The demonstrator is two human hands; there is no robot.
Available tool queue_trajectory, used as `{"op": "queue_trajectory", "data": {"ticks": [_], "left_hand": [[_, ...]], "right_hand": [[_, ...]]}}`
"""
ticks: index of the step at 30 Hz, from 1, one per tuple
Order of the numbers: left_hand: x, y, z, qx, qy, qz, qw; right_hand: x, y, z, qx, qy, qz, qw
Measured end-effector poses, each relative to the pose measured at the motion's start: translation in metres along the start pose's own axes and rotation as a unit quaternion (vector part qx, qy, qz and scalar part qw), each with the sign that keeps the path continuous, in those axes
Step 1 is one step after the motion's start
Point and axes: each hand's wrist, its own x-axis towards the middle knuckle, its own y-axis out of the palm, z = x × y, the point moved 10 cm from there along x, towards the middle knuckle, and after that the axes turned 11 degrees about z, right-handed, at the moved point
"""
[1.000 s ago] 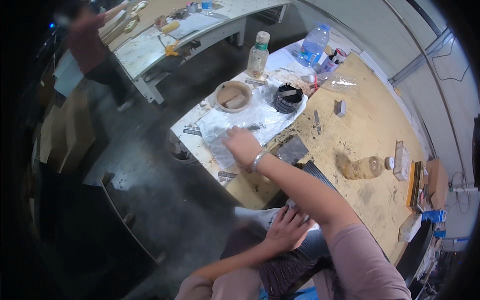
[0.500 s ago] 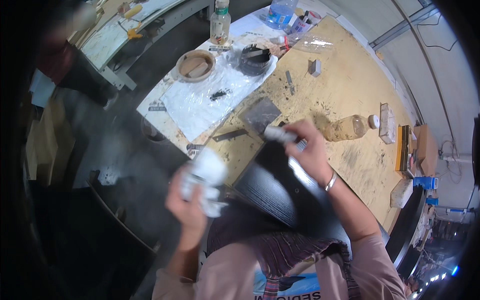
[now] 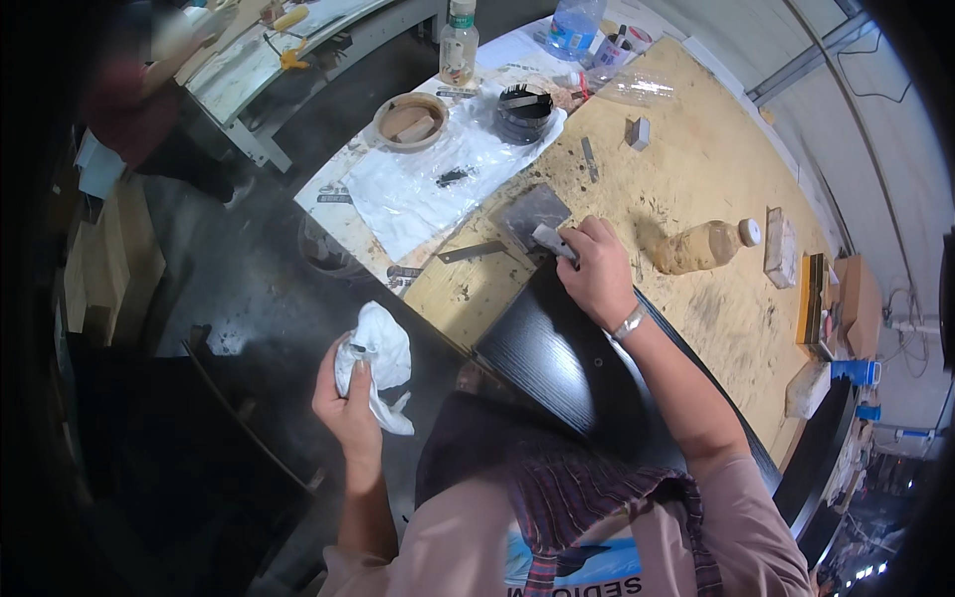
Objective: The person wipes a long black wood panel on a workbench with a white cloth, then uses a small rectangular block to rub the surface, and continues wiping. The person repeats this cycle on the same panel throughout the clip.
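Observation:
My left hand [image 3: 343, 398] is closed around a crumpled white cloth [image 3: 383, 348], held in the air left of the table corner. A small dark spot shows on the cloth by the thumb. My right hand [image 3: 600, 274] grips a small light-grey block [image 3: 553, 242] over the far edge of a glossy black wood-grain panel [image 3: 537, 343]. Just beyond the block lies a dark grey square sheet [image 3: 534, 211]; whether they touch I cannot tell. The panel rests on the near side of the table, close to my body, with a small round hole in its face.
On the yellowish table [image 3: 716, 328] lie a flat metal strip [image 3: 473, 252] and a bottle of yellowish liquid [image 3: 706, 247]. White plastic sheeting [image 3: 398, 209] carries a brown bowl [image 3: 410, 121] and a black-smeared tub [image 3: 524, 114]. Another person [image 3: 129, 109] stands at the far left bench.
My left hand has moved slightly left and down with the cloth. The right hand, still holding the block, has shifted toward the panel's far edge and turned knuckles-up. The view has shifted slightly.

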Motion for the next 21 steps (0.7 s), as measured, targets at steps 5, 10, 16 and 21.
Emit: {"op": "queue_trajectory", "data": {"ticks": [5, 10, 16, 21], "left_hand": [[-0.012, -0.016, 0.023, 0.002, -0.048, -0.017, 0.999], [-0.011, -0.017, 0.026, -0.011, -0.050, -0.003, 0.999], [-0.010, -0.018, 0.022, 0.019, -0.056, -0.002, 0.998], [-0.003, -0.009, 0.032, -0.004, -0.066, 0.016, 0.998]], "right_hand": [[-0.054, 0.046, 0.117, 0.146, -0.196, 0.185, 0.952], [-0.004, 0.037, 0.048, 0.008, -0.095, 0.110, 0.989], [0.027, -0.004, 0.010, 0.059, -0.010, 0.076, 0.995], [-0.041, 0.046, 0.104, 0.160, -0.188, 0.208, 0.947]]}}
